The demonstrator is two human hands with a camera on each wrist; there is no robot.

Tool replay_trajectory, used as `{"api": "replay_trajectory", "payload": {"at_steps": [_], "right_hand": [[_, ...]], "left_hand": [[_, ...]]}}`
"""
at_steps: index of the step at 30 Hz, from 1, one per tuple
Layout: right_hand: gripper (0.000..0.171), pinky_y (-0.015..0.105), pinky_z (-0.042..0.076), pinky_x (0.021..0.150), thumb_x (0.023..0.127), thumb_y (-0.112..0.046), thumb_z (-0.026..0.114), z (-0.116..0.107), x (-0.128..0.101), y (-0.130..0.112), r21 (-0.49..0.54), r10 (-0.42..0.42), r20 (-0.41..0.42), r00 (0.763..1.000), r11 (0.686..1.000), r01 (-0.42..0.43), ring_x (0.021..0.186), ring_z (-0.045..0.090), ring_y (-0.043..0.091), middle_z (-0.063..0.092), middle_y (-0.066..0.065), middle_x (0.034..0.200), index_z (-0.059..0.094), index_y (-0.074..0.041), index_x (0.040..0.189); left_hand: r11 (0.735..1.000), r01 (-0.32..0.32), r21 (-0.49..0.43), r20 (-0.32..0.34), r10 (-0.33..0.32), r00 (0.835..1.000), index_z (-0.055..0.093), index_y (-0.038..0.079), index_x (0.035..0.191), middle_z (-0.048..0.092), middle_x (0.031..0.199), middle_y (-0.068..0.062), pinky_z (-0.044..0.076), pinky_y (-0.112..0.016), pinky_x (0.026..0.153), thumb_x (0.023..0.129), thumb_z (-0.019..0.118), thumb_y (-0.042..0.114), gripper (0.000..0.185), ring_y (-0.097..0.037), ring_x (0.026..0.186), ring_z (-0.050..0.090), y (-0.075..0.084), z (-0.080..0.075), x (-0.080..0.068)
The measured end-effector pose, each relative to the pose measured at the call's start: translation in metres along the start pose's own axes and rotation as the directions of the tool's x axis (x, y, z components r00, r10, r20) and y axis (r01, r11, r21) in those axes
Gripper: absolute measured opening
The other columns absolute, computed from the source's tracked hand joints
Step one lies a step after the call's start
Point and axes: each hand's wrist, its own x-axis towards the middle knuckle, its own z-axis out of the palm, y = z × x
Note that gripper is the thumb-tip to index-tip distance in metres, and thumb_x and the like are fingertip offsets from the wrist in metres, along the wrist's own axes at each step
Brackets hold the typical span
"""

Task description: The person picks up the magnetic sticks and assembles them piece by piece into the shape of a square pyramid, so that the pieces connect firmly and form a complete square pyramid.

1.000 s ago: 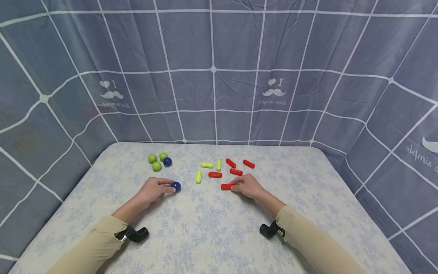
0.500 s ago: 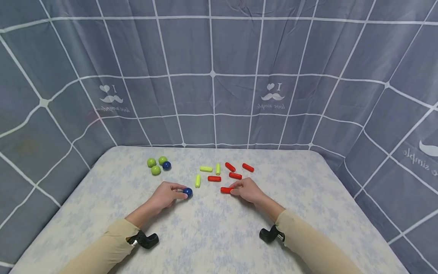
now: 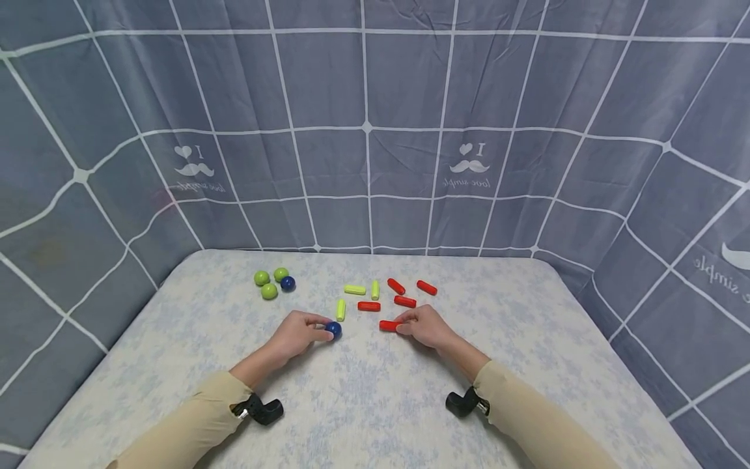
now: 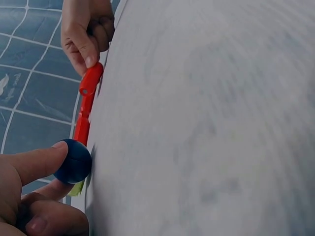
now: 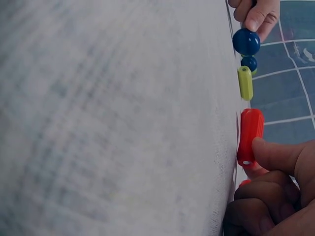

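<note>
My left hand [image 3: 321,331] pinches a dark blue ball [image 3: 333,329] between thumb and fingertip on the pale floral table top [image 3: 363,391]. The left wrist view shows the same blue ball [image 4: 74,161] against my fingertips. My right hand [image 3: 402,324] pinches one end of a red stick [image 3: 387,325] that lies flat on the table. In the right wrist view the thumb presses on this red stick [image 5: 250,132], with the blue ball [image 5: 246,42] beyond it. Ball and stick lie a short gap apart.
Behind my hands lie three more red sticks [image 3: 404,301] and a fourth [image 3: 368,306], plus three yellow-green sticks [image 3: 340,309]. Three green balls [image 3: 269,291] and another blue ball [image 3: 288,283] sit at the back left. A grey grid-patterned curtain [image 3: 375,163] walls the table.
My left hand has slid the blue ball to the right, closer to the red stick. My right hand has kept its hold on the red stick in place.
</note>
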Motion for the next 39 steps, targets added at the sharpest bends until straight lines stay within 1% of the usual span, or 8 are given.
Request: {"api": "replay_trajectory", "payload": {"at_steps": [7,15,19,24,29,32,36,39], "right_hand": [[0.014,0.029,0.035,0.061,0.083,-0.017,0.068,-0.002,0.002,-0.001,0.002,-0.008,0.016,1.000,1.000,0.007,0.065,0.039,0.016,0.054,0.004,0.069,0.073,-0.014,0.096],[0.014,0.029,0.035,0.062,0.083,-0.017,0.068,-0.005,0.005,-0.006,-0.002,0.000,0.009,1.000,1.000,0.000,0.071,0.040,0.017,0.055,0.004,0.076,0.073,-0.015,0.096],[0.014,0.029,0.035,0.064,0.083,-0.017,0.068,-0.001,0.004,-0.007,-0.004,-0.012,0.013,1.000,1.000,0.012,0.074,0.042,0.017,0.057,0.002,0.080,0.073,-0.014,0.096],[0.014,0.030,0.036,0.066,0.083,-0.016,0.068,0.007,0.000,-0.005,-0.006,0.006,0.054,0.999,1.000,-0.006,0.075,0.044,0.017,0.059,0.002,0.078,0.073,-0.014,0.095],[0.014,0.030,0.036,0.065,0.082,-0.016,0.068,0.009,-0.001,-0.005,-0.007,-0.001,0.036,0.999,1.000,0.001,0.073,0.044,0.018,0.060,0.002,0.078,0.073,-0.013,0.095],[0.014,0.029,0.037,0.066,0.082,-0.017,0.068,0.009,-0.001,-0.005,-0.009,0.005,0.039,0.999,1.000,-0.005,0.074,0.045,0.017,0.062,0.002,0.081,0.073,-0.013,0.095],[0.013,0.029,0.037,0.067,0.082,-0.017,0.068,0.009,-0.001,-0.007,-0.003,0.012,0.046,0.999,1.000,-0.012,0.074,0.046,0.015,0.064,0.000,0.085,0.074,-0.015,0.094],[0.012,0.029,0.035,0.065,0.083,-0.016,0.068,0.009,-0.001,-0.010,0.005,0.003,0.039,0.999,1.000,-0.003,0.069,0.043,0.016,0.061,0.001,0.078,0.074,-0.016,0.093]], "left_hand": [[0.999,-0.028,0.035,-0.006,0.028,1.000,0.072,0.020,0.103,0.031,0.048,0.004,0.025,-0.024,0.039,0.073,0.077,0.024,0.030,-0.011,0.038,0.027,0.008,0.008,0.006],[0.996,-0.068,0.064,-0.007,0.069,0.998,0.072,0.018,0.102,0.034,0.051,0.003,0.028,-0.025,0.042,0.073,0.078,0.023,0.030,-0.011,0.043,0.032,0.018,0.017,0.011],[0.995,-0.080,0.056,-0.002,0.080,0.997,0.072,0.017,0.104,0.035,0.054,0.004,0.029,-0.026,0.044,0.073,0.077,0.023,0.032,-0.011,0.044,0.032,0.017,0.022,0.012],[0.997,-0.061,0.057,0.016,0.060,0.998,0.072,0.016,0.103,0.038,0.054,0.004,0.030,-0.026,0.046,0.074,0.077,0.023,0.030,-0.011,0.044,0.031,0.012,0.029,0.007],[0.995,-0.086,0.056,0.009,0.086,0.996,0.072,0.017,0.103,0.036,0.055,0.003,0.029,-0.027,0.048,0.075,0.076,0.024,0.030,-0.013,0.049,0.032,0.012,0.033,0.007],[0.994,-0.088,0.071,0.005,0.088,0.996,0.072,0.017,0.103,0.048,0.066,0.001,0.030,-0.027,0.051,0.074,0.077,0.026,0.031,-0.014,0.059,0.037,0.013,0.035,0.010],[0.994,-0.080,0.081,0.007,0.080,0.997,0.072,0.018,0.103,0.062,0.098,0.000,0.034,-0.027,0.059,0.074,0.077,0.027,0.031,-0.015,0.076,0.045,0.014,0.037,0.014],[0.994,-0.087,0.073,0.013,0.087,0.996,0.072,0.018,0.104,0.061,0.094,-0.001,0.034,-0.028,0.059,0.074,0.077,0.027,0.032,-0.016,0.074,0.044,0.017,0.039,0.016]]}}
